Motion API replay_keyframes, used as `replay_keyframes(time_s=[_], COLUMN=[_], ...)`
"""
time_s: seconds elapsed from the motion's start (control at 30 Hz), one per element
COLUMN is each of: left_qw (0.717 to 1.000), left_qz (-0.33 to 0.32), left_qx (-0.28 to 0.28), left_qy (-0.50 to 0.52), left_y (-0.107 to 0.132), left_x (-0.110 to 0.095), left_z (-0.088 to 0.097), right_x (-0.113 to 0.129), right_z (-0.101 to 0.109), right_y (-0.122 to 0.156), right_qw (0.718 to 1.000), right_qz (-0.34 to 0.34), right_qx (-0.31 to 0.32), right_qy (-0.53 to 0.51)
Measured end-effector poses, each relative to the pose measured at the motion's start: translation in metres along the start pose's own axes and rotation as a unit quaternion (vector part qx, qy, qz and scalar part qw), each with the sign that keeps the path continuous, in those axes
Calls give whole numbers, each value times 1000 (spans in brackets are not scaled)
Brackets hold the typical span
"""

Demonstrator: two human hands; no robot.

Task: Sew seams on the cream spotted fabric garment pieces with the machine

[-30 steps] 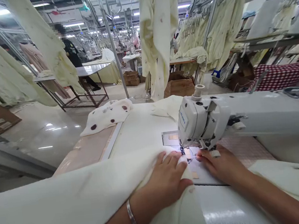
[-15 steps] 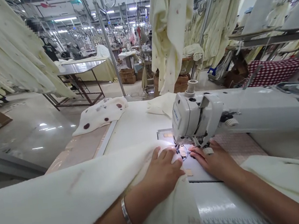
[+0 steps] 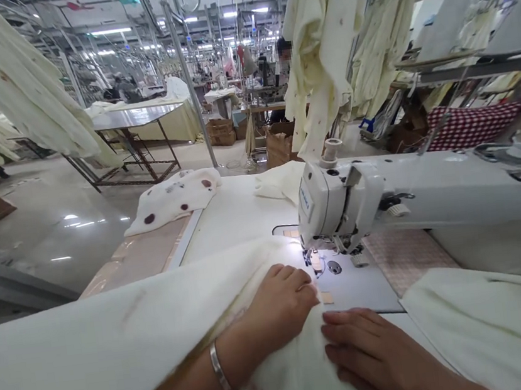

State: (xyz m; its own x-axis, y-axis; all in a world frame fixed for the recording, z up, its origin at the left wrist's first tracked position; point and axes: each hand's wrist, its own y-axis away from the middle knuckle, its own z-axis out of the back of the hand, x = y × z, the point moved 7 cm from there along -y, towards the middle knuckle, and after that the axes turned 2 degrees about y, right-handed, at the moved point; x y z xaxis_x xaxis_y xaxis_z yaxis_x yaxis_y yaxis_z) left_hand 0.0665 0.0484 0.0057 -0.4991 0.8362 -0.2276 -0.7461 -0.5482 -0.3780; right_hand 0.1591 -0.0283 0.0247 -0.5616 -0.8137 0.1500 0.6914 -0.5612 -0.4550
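Observation:
A long piece of cream fabric [image 3: 93, 342] runs from the left up to the sewing machine [image 3: 333, 205] and hangs over the table's front. My left hand [image 3: 278, 303], with a silver bangle at the wrist, has its fingers curled and pressed into the fabric just before the lit needle area. Nearer to me, my right hand [image 3: 375, 352] rests its outstretched fingers along the fabric's right edge; its thumb is hidden. Beside the presser foot lies the bare metal machine plate [image 3: 362, 290], with a small round disc in it.
A spotted white cloth piece [image 3: 175, 199] lies at the table's far left. More cream fabric [image 3: 498, 311] lies at the right. Cream garments [image 3: 318, 42] hang ahead. A checked red cloth [image 3: 470, 125] is behind the machine. A person sits in the background.
My right hand has drawn back from beside the needle toward me, onto the fabric's edge. My left hand has shifted slightly toward me, its fingers more curled.

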Motion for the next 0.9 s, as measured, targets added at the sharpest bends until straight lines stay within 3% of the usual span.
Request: replay_keyframes(time_s=[0.13,0.37,0.67,0.9], left_qw=[1000,1000,1000,998], left_qz=[-21,7,4,43], left_qx=[-16,7,8,33], left_qy=[7,3,15,14], left_y=[0,-15,-18,-27], left_x=[2,24,30,44], left_z=[1,5,5,0], right_x=[-5,-21,-26,-36], right_z=[-4,-12,-12,-12], right_y=[-1,-10,-14,-18], right_qw=[1000,1000,1000,1000], right_qz=[10,6,-1,-19], right_qx=[6,5,5,-14], right_qy=[3,-2,-3,-11])
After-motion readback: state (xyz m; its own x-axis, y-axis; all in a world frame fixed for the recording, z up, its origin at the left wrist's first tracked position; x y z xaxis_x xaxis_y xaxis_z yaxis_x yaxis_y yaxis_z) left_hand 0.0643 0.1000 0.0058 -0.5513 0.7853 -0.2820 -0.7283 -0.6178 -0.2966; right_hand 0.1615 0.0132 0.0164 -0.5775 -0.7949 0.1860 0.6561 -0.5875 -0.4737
